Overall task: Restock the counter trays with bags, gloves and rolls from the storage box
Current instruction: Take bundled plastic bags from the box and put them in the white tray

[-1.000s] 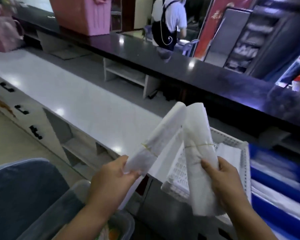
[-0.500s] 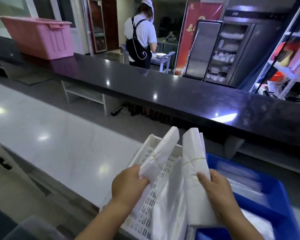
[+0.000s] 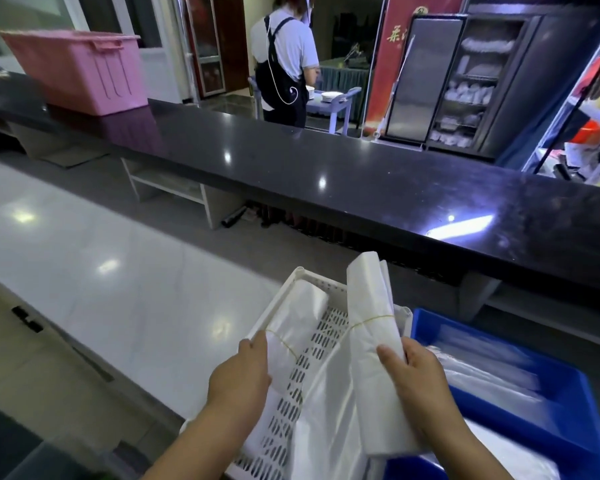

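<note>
A: Head view, grips?
B: Left hand (image 3: pixel 239 379) wraps 1 bag bundle (image 3: pixel 300 317) low in the white tray (image 3: pixel 331 323); right hand (image 3: pixel 418 379) clasps the 2nd bundle (image 3: pixel 369 299) upright above it.
A: Handling?
B: Judged light, soft, slippery; hold near the rubber band (image 3: pixel 373 320). Lower ends hidden; blue tray (image 3: pixel 565 403) contents blurred.

Left hand (image 3: pixel 238 379) lowered banded bag bundle (image 3: pixel 297 320) into white slotted tray (image 3: pixel 329 329); both bundles drew apart.

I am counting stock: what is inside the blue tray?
Clear plastic bags lie in the blue tray. The right hand and its white bundle cover the near left part; what lies there cannot be seen.
</note>
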Available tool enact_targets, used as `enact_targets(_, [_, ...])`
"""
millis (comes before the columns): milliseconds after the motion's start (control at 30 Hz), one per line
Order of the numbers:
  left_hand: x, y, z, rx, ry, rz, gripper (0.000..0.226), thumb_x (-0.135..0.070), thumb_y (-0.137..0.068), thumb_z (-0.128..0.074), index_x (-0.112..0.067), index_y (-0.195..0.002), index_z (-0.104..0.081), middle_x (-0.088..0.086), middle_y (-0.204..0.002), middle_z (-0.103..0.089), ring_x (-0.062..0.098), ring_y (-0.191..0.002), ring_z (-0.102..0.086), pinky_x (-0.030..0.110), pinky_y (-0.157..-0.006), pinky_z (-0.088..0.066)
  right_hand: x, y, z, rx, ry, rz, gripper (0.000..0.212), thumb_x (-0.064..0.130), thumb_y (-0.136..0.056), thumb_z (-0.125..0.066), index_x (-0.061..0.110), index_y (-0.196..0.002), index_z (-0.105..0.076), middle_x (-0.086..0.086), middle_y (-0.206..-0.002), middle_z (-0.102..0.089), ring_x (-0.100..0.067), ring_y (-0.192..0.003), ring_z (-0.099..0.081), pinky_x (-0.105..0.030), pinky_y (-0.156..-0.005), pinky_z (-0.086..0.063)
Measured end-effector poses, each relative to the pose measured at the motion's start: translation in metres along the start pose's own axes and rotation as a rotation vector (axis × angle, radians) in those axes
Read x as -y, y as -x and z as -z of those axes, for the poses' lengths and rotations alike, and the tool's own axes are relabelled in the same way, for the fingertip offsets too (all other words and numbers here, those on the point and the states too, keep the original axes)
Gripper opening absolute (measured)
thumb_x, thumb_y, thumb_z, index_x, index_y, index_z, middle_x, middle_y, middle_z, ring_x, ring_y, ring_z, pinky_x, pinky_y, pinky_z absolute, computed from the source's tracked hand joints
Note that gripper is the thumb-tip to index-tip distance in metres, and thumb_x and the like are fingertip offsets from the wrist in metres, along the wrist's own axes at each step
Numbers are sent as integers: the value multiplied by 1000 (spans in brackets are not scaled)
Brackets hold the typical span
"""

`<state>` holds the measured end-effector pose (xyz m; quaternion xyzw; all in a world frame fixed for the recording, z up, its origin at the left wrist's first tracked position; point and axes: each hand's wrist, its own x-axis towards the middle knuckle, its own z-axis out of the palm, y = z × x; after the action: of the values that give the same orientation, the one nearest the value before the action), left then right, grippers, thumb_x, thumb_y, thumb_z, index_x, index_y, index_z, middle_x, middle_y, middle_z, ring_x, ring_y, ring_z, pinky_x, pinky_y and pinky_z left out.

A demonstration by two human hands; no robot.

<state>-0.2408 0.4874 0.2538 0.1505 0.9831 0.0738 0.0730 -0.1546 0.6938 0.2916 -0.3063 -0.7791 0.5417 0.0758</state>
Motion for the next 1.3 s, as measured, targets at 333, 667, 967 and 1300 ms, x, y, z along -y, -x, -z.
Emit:
enact_targets(333, [21, -1, 4, 5, -325, -165, 35, 0, -82, -46, -14, -114, -48, 6, -118, -47, 23, -107, -43, 31, -80, -38, 21, 14, -31, -47, 5, 34, 11, 30, -89, -58, 27, -78, -58, 2, -80, -68, -18, -73, -67, -43, -67, -59])
enact_targets(667, [6, 5, 37, 153, 799, -116, 23, -27, -93, -50, -18, -114, -58, -1, -103, -67, 16, -96, -63, 28, -82, -50, 36, 36, -53, -63, -100, 92, 11, 27, -87, -61, 20, -79, -63, 3, -72, -71, -10, -63, -68, -22, -47, -51])
enact_targets(967, [28, -19, 63, -25, 1594, 21, 26, 2, -77, -67, -15, -95, -61, 8, -93, -72, 20, -78, -70, 25, -60, -55, 45, 23, -70, 158, -122, 182, 7, 3, -87, -59, 7, -84, -65, -8, -70, -70, -11, -59, -65, -18, -54, -51])
enact_targets(1300, [90, -8, 70, -254, 1261, 132, 20, -19, -77, -72, -32, -90, -63, -6, -89, -72, 14, -78, -69, 35, -68, -57, -12, -37, -65, 588, 1094, 734, 46, 10, -87, -53, 35, -125, -51, 8, -140, -48, -17, -124, -47, -33, -105, -37])
